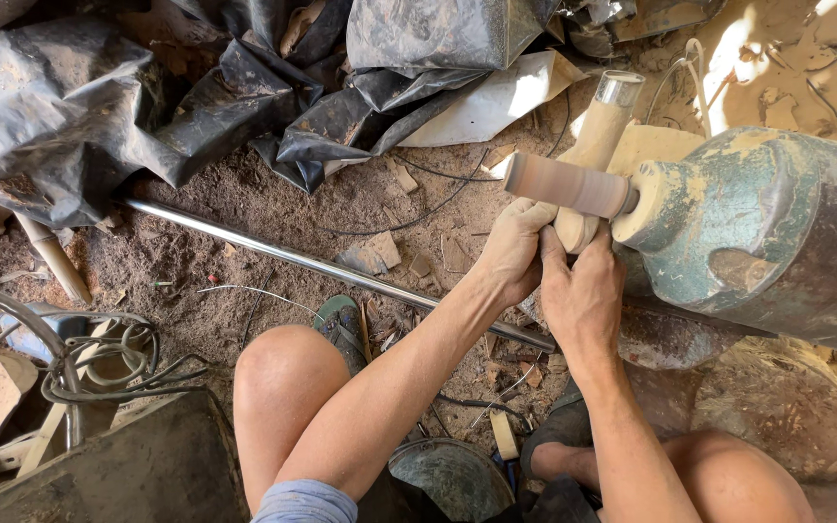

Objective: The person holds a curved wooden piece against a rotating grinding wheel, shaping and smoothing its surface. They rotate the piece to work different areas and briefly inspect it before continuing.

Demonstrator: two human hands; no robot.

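My left hand [515, 247] and right hand [581, 291] sat right of centre. Both sets of fingers pinched a wooden piece [595, 145] against the sanding drum [566, 184].

- I see no packages, labels, signs or screens around the green motor housing [777, 232].
- The black plastic sheeting [147, 87] heaped to its left is loose wrap, plain and unmarked.
- The pale sheet [496, 97] beside it is blank.
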